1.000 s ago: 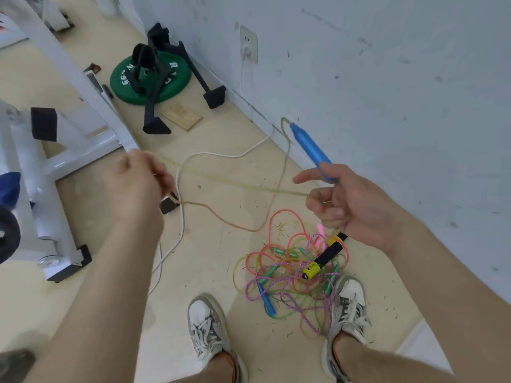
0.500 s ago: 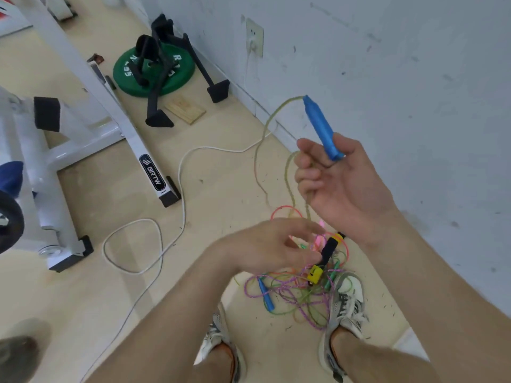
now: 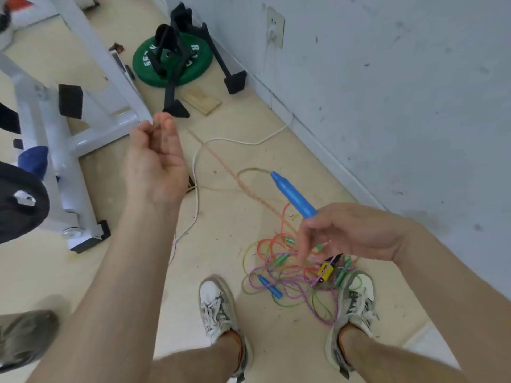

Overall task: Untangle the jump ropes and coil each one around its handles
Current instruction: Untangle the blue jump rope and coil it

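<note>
The rope (image 3: 213,154) is thin, light and limp. It shows as a blurred line in the air, slanting from the left grip (image 3: 154,161) down toward the right grip (image 3: 356,233). It will sag and loop, so I judge it easiest to steer by pinching the cord itself and feeding it. The left grip does so, thumb and curled fingers pinched on the cord near its fingertips. The blue handle (image 3: 294,196) is rigid and smooth, the sound place to hold and wind on. The right grip is clenched round its lower end, with the tip pointing up and left. Below, the other ropes lie in a tangle (image 3: 298,275) on the floor (image 3: 235,222) between the shoes (image 3: 218,308), close to the wall (image 3: 401,106). The loops cross, so a hard pull could tighten them.
</note>
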`<state>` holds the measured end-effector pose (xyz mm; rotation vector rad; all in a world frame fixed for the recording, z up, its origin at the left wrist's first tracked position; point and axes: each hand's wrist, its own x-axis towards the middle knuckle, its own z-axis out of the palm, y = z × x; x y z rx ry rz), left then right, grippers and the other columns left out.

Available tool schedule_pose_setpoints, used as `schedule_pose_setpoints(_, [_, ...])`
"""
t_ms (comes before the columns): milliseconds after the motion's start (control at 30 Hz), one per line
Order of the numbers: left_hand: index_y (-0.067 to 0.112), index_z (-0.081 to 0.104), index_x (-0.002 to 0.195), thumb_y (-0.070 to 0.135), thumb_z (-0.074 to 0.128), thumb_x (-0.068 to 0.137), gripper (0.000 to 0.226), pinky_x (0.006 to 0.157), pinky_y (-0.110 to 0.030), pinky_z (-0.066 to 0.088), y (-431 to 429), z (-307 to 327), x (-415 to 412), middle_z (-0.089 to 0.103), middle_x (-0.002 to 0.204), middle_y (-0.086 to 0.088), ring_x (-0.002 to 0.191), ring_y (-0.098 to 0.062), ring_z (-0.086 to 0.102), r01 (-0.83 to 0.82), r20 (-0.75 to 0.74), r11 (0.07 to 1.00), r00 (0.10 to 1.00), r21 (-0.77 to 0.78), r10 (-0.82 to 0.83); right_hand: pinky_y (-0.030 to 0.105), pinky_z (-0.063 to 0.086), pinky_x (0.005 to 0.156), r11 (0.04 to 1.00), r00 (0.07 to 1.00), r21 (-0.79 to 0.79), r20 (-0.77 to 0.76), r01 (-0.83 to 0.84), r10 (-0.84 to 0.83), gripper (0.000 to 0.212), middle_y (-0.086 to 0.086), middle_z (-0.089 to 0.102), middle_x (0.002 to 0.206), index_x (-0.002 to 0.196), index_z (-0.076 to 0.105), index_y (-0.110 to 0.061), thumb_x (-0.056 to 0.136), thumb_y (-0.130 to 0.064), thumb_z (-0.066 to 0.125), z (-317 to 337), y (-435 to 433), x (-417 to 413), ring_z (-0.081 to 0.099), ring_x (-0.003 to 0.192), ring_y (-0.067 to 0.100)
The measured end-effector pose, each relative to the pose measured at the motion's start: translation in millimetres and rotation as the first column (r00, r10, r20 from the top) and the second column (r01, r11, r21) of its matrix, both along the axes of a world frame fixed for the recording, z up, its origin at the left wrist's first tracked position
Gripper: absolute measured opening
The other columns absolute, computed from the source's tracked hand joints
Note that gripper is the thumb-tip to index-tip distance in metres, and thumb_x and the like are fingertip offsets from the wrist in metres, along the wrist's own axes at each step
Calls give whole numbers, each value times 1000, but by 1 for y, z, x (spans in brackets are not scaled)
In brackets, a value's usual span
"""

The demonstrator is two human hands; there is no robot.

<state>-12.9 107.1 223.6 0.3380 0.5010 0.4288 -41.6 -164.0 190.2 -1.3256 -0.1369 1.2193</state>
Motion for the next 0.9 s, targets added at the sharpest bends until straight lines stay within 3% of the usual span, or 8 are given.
schedule_pose_setpoints(100, [0, 57, 88, -2, 50, 94, 9, 71, -27, 59, -9, -27, -6, 60, 84, -11, 72, -18, 68, 388, -313, 813, 911, 434, -268, 29, 55, 62, 931, 926, 66, -152, 359, -347, 28, 16, 63, 78, 73, 68, -1, 80, -25, 55, 5, 5, 5, 67, 71, 24])
schedule_pose_setpoints(200, [6, 65, 109, 0, 65, 81, 29, 86, -31, 54, -55, -40, -25, 68, 103, -8, 91, -18, 68, 838, -654, 70, 472, 541, -591, 27, 60, 66, 731, 775, 268, -308, 628, -552, 35, 11, 64, 73, 68, 71, -4, 80, -29, 50, 16, 16, 10, 71, 76, 24])
schedule_pose_setpoints(267, [19, 71, 106, 10, 69, 79, 28, 88, -29, 51, -84, -44, -39, 72, 98, -3, 92, -12, 64, 729, -749, -454, 122, 513, -651, 27, 60, 66, 616, 696, 327, -393, 717, -601, 36, 9, 64, 73, 67, 71, -3, 80, -30, 51, 24, 20, 13, 72, 78, 24])
schedule_pose_setpoints(333, [15, 73, 97, 18, 61, 91, 13, 86, -33, 51, -93, -46, -47, 73, 88, -2, 87, -15, 65, 584, -801, -638, 33, 501, -598, 28, 60, 70, 543, 647, 352, -436, 762, -625, 35, 11, 66, 78, 69, 70, -2, 81, -30, 52, 27, 17, 15, 72, 84, 25])
schedule_pose_setpoints(433, [6, 65, 83, 22, 44, 101, 32, 67, -29, 57, -90, -32, -45, 73, 80, -15, 68, -18, 67, 751, -701, -389, 135, 534, -701, 33, 58, 83, 602, 706, 369, -355, 709, -613, 31, 13, 70, 109, 78, 68, -7, 85, -32, 51, 20, 7, 18, 66, 110, 26])
schedule_pose_setpoints(600, [5, 53, 83, 18, 35, 103, 30, 48, -13, 52, -74, -5, -20, 67, 63, -9, 54, -11, 66, 622, -237, 707, 782, 336, -576, 51, 34, 108, 949, 982, 277, -150, 151, -113, 22, 9, 68, 121, 77, 70, -14, 77, -34, 60, -6, 11, 0, 57, 123, 26])
schedule_pose_setpoints(800, [0, 53, 96, 12, 43, 102, 17, 54, -20, 56, -17, -13, -3, 71, 69, -13, 64, -17, 72, 162, -218, 979, 967, 127, -131, 26, 44, 77, 978, 992, 172, -26, -118, 125, 22, 2, 67, 92, 70, 67, -12, 75, -31, 56, -7, 11, -10, 60, 84, 10])
schedule_pose_setpoints(900, [-2, 54, 96, 8, 44, 100, 15, 65, -25, 59, 13, -18, -3, 71, 75, -16, 66, -19, 71, -34, -199, 996, 979, 86, 50, 39, 45, 87, 962, 960, -80, 85, -262, 268, 26, -1, 70, 84, 67, 71, -18, 77, -34, 53, -12, 4, -12, 61, 85, 9])
